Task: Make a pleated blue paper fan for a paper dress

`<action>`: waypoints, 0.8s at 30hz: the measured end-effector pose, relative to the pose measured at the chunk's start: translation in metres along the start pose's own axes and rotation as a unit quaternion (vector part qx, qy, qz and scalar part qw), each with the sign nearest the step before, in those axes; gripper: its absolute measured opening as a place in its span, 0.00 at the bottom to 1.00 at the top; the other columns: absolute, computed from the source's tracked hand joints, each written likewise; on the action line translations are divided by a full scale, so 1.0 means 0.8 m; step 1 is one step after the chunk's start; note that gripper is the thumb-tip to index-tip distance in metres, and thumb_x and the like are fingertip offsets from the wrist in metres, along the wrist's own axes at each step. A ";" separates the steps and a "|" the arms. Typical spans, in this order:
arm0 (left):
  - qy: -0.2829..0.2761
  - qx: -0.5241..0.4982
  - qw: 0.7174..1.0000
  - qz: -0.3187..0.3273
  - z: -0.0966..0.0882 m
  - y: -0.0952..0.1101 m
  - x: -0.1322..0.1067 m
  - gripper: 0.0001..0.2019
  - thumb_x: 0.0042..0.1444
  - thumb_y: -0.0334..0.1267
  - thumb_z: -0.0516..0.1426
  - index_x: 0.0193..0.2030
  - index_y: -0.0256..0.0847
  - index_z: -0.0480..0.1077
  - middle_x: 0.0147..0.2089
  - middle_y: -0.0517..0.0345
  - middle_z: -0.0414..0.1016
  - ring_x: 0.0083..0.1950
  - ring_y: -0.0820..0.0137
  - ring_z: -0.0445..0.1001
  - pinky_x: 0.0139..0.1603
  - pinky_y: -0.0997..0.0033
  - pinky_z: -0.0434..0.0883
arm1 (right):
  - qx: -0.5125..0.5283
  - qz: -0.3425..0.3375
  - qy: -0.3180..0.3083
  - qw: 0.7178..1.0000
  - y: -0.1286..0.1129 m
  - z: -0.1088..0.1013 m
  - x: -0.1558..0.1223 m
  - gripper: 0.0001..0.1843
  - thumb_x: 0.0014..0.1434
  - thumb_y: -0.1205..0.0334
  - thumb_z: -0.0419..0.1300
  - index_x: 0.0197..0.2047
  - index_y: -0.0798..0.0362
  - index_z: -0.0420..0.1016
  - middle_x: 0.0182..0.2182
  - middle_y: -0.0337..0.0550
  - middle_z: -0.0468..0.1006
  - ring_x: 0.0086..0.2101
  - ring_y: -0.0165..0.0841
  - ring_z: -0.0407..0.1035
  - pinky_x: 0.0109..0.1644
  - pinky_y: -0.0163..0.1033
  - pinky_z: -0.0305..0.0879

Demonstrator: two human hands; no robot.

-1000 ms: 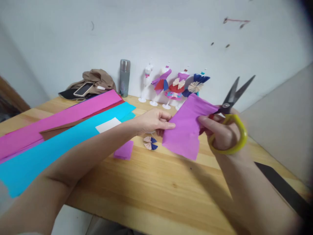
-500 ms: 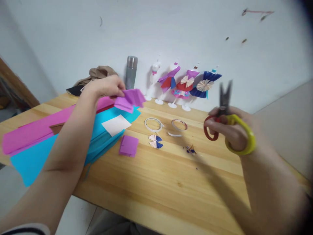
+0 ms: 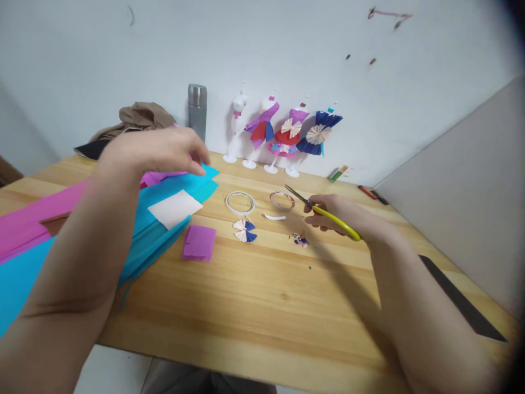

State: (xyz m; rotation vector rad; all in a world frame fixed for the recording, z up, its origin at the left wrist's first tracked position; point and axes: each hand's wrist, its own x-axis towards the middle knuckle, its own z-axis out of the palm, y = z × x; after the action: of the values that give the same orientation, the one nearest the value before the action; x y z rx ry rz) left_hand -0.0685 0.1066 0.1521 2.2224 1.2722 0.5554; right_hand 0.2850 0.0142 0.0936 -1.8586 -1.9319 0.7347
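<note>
My left hand hovers over the left pile of crepe paper, fingers loosely bent downward and nothing visible between them. Beneath it are the blue paper sheets, with purple paper partly hidden behind my wrist. My right hand is closed on scissors with a yellow handle showing; their blades look closed and point left. Between the hands lie a folded purple paper square, a pleated cream-and-blue paper bow, and two tape rolls: a white one and another.
Small mannequins in paper dresses stand along the wall beside a grey thermos. A white card rests on the blue paper. Paper scraps lie mid-table. At right are a red-and-black tool and a dark flat sheet.
My left hand has let go of the folded purple paper over the pile. My right hand has lowered the scissors toward the table, turning their blades leftward. The view has shifted right.
</note>
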 end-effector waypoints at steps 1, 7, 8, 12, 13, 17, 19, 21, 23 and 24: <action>-0.073 0.105 0.991 0.040 0.010 0.016 -0.003 0.12 0.50 0.30 0.66 0.43 0.36 0.80 0.40 0.62 0.79 0.40 0.75 0.69 0.39 0.81 0.57 | -0.027 0.021 -0.017 0.999 0.001 -0.003 0.003 0.05 0.52 0.69 0.64 0.30 0.51 0.72 0.17 0.37 0.71 0.14 0.24 0.61 0.16 0.30 0.51; -0.311 0.247 0.913 0.099 0.076 0.058 -0.006 0.11 0.52 0.29 0.61 0.41 0.38 0.80 0.40 0.55 0.82 0.36 0.70 0.73 0.34 0.75 0.62 | -0.056 0.069 0.040 0.995 0.008 0.005 0.010 0.10 0.56 0.60 0.61 0.41 0.52 0.72 0.22 0.38 0.74 0.20 0.28 0.65 0.19 0.31 0.57; -0.315 0.274 0.903 0.099 0.087 0.058 -0.006 0.10 0.50 0.28 0.61 0.40 0.38 0.80 0.39 0.54 0.82 0.36 0.68 0.73 0.33 0.74 0.62 | -0.033 0.071 0.041 0.996 0.009 0.006 0.011 0.10 0.57 0.59 0.61 0.42 0.52 0.72 0.22 0.38 0.73 0.20 0.28 0.64 0.19 0.32 0.56; -0.340 0.379 0.860 0.042 0.119 0.047 -0.012 0.12 0.45 0.25 0.61 0.38 0.36 0.79 0.42 0.45 0.81 0.37 0.61 0.75 0.33 0.68 0.65 | 0.011 0.062 0.046 0.997 0.004 0.005 0.008 0.10 0.57 0.57 0.60 0.40 0.52 0.71 0.24 0.39 0.74 0.18 0.26 0.62 0.18 0.32 0.54; -0.337 0.386 0.858 0.038 0.125 0.042 -0.015 0.12 0.44 0.24 0.61 0.37 0.35 0.79 0.42 0.43 0.81 0.37 0.59 0.76 0.34 0.67 0.66 | 0.012 0.059 0.049 0.997 0.001 0.005 0.007 0.10 0.56 0.57 0.61 0.40 0.51 0.71 0.25 0.39 0.74 0.18 0.26 0.61 0.18 0.32 0.54; -0.315 0.356 0.878 0.056 0.134 0.018 -0.024 0.11 0.44 0.22 0.59 0.33 0.35 0.77 0.38 0.45 0.80 0.37 0.59 0.75 0.34 0.67 0.66 | 0.031 0.042 0.042 0.998 -0.005 0.006 0.000 0.10 0.56 0.57 0.61 0.40 0.51 0.71 0.23 0.38 0.73 0.18 0.26 0.61 0.20 0.34 0.55; -0.314 0.313 0.894 0.069 0.133 0.007 -0.025 0.08 0.43 0.21 0.59 0.28 0.36 0.75 0.34 0.49 0.78 0.34 0.62 0.74 0.32 0.68 0.64 | 0.053 0.019 0.022 0.998 -0.004 0.009 -0.002 0.10 0.57 0.56 0.61 0.41 0.51 0.71 0.23 0.38 0.71 0.19 0.26 0.61 0.20 0.35 0.55; -0.300 0.280 0.908 0.082 0.126 0.002 -0.025 0.07 0.45 0.22 0.58 0.28 0.37 0.73 0.32 0.53 0.77 0.33 0.65 0.72 0.30 0.70 0.62 | 0.069 -0.019 -0.021 0.997 -0.005 0.015 -0.003 0.11 0.58 0.54 0.60 0.41 0.51 0.71 0.22 0.37 0.71 0.19 0.27 0.60 0.20 0.35 0.55; -0.282 0.218 0.929 0.096 0.111 0.004 -0.026 0.07 0.48 0.24 0.57 0.30 0.38 0.73 0.32 0.57 0.76 0.34 0.68 0.73 0.30 0.73 0.63 | 0.053 -0.081 -0.078 0.992 -0.010 0.025 -0.005 0.12 0.56 0.52 0.63 0.40 0.51 0.72 0.22 0.36 0.71 0.19 0.27 0.60 0.21 0.35 0.56; -0.288 0.134 0.943 0.098 0.101 0.008 -0.027 0.05 0.49 0.25 0.58 0.30 0.38 0.73 0.31 0.58 0.76 0.34 0.69 0.73 0.29 0.74 0.63 | 0.035 -0.120 -0.104 0.987 -0.016 0.033 -0.007 0.13 0.55 0.52 0.64 0.38 0.51 0.73 0.22 0.36 0.71 0.20 0.27 0.60 0.22 0.35 0.56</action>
State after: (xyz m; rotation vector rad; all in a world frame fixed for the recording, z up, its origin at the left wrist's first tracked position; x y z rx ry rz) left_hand -0.0282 0.0663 0.0906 2.4867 0.8581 -0.2188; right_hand 0.2597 0.0056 0.0803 -1.5229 -2.1807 0.9345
